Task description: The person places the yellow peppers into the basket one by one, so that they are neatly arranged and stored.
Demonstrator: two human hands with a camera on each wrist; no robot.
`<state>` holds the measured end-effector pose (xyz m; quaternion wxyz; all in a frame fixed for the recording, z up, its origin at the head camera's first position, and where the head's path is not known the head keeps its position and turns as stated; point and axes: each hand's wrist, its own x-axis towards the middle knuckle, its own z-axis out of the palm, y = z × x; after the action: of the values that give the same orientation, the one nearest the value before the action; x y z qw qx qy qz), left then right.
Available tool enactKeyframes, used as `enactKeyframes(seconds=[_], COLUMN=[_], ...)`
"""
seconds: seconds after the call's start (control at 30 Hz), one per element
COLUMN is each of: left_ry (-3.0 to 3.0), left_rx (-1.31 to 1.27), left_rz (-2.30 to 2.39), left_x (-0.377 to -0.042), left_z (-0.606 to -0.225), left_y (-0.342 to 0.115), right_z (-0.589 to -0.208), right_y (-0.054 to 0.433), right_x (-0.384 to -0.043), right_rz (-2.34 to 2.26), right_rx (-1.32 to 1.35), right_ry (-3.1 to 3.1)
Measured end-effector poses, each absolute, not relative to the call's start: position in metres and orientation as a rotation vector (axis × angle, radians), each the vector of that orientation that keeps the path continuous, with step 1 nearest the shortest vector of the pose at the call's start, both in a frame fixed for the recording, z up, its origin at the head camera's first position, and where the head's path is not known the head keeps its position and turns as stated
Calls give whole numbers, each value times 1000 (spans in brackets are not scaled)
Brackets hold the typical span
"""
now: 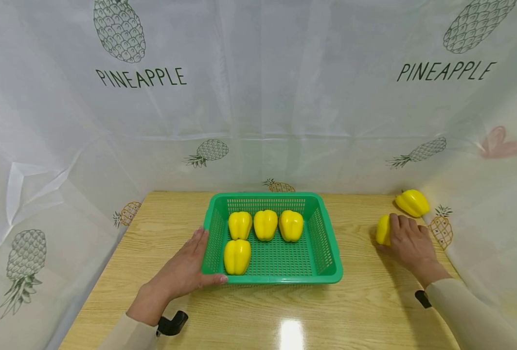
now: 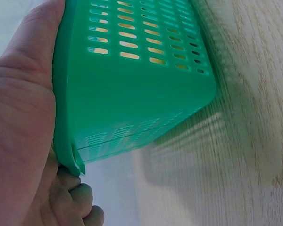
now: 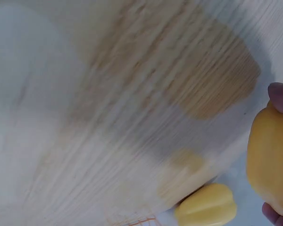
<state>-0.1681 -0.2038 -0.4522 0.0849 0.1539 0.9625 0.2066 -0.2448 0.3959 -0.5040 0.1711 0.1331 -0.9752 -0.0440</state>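
A green plastic basket point(image 1: 276, 280) stands on the table with several yellow bell peppers inside: three in a back row, and one bell pepper point(image 1: 237, 256) at the front left. My left hand point(image 1: 181, 267) holds the basket's front left corner, thumb along the front rim and fingers by the left side. In the left wrist view, fingertips point(image 2: 80, 197) curl below the rim. Off to the right, my right hand point(image 1: 412, 243) grips another yellow bell pepper point(image 1: 383, 230), partly hidden by the hand. The right wrist view shows this pepper point(image 3: 270, 155) between thumb and fingers.
One more yellow bell pepper point(image 1: 412, 202) lies on its side at the table's back right corner, just beyond my right hand. A pale sheet point(image 1: 258, 107) printed with pineapples hangs behind the wooden table point(image 1: 249, 316) and along both sides.
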Motion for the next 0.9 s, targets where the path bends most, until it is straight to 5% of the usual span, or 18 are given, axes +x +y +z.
enactKeyframes(seconds=[0.9], left_ry=[2920], left_rx=[514], left_rz=[502], left_x=[-170], left_z=[-452], left_y=[-204], right_z=[-483], right_y=[341], right_x=[-262], right_rz=[-247], right_rx=[589], right_ry=[-2568])
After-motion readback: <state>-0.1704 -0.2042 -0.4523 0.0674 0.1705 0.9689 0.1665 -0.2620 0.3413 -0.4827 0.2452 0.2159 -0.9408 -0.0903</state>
